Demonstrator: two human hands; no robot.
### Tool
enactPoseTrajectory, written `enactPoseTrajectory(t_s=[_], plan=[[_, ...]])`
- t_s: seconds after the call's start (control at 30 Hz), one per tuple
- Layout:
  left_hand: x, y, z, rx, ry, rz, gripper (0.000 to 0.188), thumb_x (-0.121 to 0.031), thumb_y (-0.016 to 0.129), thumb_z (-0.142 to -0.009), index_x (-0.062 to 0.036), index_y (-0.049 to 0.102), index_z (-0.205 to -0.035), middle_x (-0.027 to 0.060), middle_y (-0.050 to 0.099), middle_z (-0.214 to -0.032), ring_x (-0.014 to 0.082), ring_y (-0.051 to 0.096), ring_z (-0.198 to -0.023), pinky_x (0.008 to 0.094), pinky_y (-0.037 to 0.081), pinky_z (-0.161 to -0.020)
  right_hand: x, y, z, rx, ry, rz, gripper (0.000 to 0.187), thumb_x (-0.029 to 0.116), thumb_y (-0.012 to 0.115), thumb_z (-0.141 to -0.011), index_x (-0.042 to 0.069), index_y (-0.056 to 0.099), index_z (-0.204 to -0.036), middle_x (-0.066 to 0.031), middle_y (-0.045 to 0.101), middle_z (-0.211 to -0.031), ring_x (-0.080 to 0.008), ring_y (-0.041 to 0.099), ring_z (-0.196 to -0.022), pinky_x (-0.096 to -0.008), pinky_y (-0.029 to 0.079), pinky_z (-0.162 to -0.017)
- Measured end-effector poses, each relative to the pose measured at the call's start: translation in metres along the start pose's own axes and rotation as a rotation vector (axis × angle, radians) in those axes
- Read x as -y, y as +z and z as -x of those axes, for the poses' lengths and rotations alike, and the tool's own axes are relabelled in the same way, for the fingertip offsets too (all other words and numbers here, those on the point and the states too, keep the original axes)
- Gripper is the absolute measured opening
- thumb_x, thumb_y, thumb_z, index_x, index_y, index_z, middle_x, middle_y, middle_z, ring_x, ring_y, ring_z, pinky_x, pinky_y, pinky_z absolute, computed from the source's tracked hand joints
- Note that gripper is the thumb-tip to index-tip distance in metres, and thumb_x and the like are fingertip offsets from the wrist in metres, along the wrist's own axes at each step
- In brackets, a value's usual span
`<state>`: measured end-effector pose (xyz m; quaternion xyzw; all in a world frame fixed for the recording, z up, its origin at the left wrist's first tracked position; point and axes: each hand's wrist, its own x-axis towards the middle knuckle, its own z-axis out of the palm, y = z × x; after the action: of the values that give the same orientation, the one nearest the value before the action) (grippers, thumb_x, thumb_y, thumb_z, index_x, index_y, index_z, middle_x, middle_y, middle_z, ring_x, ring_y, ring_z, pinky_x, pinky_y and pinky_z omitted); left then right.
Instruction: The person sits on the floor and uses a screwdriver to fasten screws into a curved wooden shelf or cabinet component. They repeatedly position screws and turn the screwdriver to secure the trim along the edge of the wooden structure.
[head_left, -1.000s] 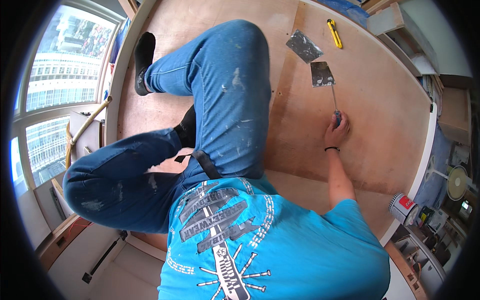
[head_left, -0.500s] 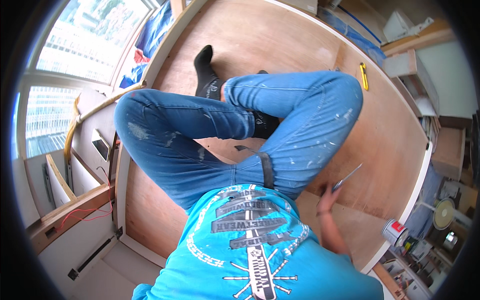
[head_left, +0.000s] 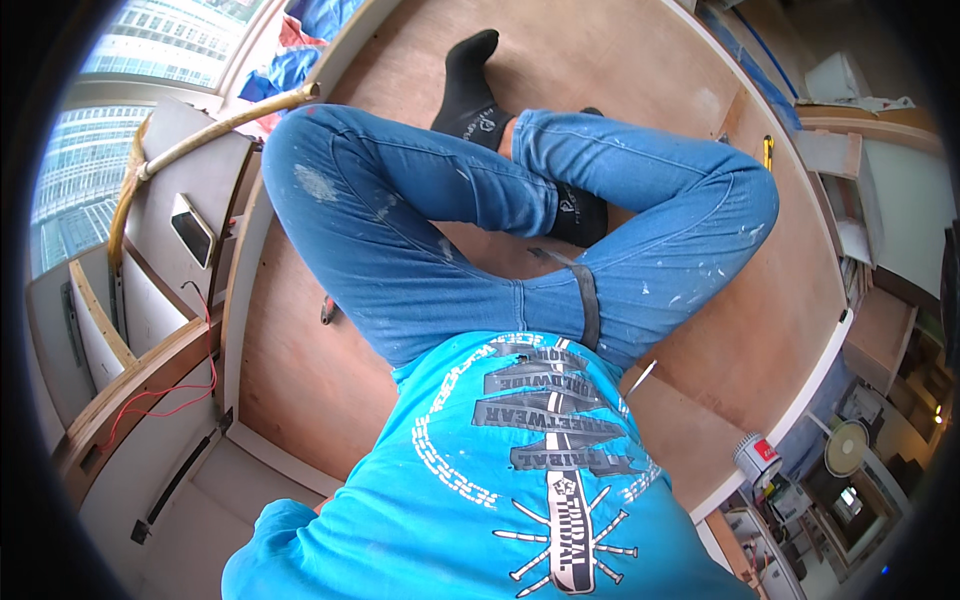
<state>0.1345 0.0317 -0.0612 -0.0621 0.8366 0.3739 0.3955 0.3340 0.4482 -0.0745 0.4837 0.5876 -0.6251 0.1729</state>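
Blue shirt (head_left: pixel 480 405) in lower middle; both hands out of view, grip's state and hold cannot be told; thin metal tool (head_left: pixel 642 378) right of centre, beside jeans (head_left: pixel 640 290); shifting thigh could catch tip; swinging knee could knock yellow cutter (head_left: pixel 768 152), upper right.

Thin shaft (head_left: pixel 643 377) beside blue shirt (head_left: pixel 490 480)

two black socks (head_left: pixel 468 92) were in view, one pair of blue jeans (head_left: pixel 410 185), one turquoise printed T-shirt (head_left: pixel 420 510), one yellow utility knife (head_left: pixel 768 152), one slim screwdriver shaft (head_left: pixel 642 378), one red-labelled can (head_left: pixel 757 459)
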Motion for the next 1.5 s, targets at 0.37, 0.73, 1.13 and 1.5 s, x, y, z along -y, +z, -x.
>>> enactPoseTrajectory(t_s=[0.37, 0.73, 1.13, 1.5], plan=[[0.009, 0.0, 0.018, 0.258, -0.057, -0.021, 0.028, -0.014, 0.06, -0.097, -0.0002, 0.071, -0.118, 0.0144, 0.076, -0.097, 0.0302, 0.071, -0.091, 0.0422, 0.053, -0.085, 0.005, -0.021, 0.026, -0.034, 0.073, 0.066, 0.014, 0.017, 0.063, -0.104, 0.014, 0.049, -0.104, -0.0038, 0.06, -0.091, -0.0147, 0.063, -0.083, -0.0338, 0.05, -0.065], [0.037, 0.011, 0.048, 0.703, -0.09, 0.065, 0.027, -0.013, 0.059, -0.097, -0.0001, 0.071, -0.118, 0.0145, 0.075, -0.095, 0.0306, 0.071, -0.09, 0.0423, 0.053, -0.086, 0.01, -0.058, 0.011, 0.041, 0.016, 0.15, 0.015, 0.016, 0.064, -0.103, 0.014, 0.05, -0.104, -0.0028, 0.059, -0.093, -0.0166, 0.065, -0.087, -0.0362, 0.053, -0.066], [0.052, 0.016, -0.007, 0.005, -0.275, -0.128, 0.027, -0.012, 0.059, -0.096, 0.0, 0.071, -0.117, 0.0147, 0.075, -0.094, 0.0311, 0.071, -0.09, 0.0425, 0.053, -0.086, 0.075, -0.116, -0.133, -0.381, -0.145, 0.041, 0.017, 0.02, 0.066, -0.104, 0.012, 0.052, -0.107, -0.0012, 0.063, -0.083, -0.0145, 0.066, -0.07, -0.0278, 0.049, -0.055], [0.085, 0.066, -0.119, -0.791, -0.718, 0.058, 0.028, -0.016, 0.058, -0.099, 0.0007, 0.07, -0.118, 0.0138, 0.074, -0.098, 0.0293, 0.07, -0.092, 0.0411, 0.053, -0.087, 0.184, -0.099, -0.325, -1.0, -0.894, 0.666, 0.026, 0.032, 0.066, -0.098, 0.012, 0.064, -0.115, -0.0098, 0.065, -0.105, -0.0329, 0.064, -0.099, -0.0495, 0.047, -0.084]])
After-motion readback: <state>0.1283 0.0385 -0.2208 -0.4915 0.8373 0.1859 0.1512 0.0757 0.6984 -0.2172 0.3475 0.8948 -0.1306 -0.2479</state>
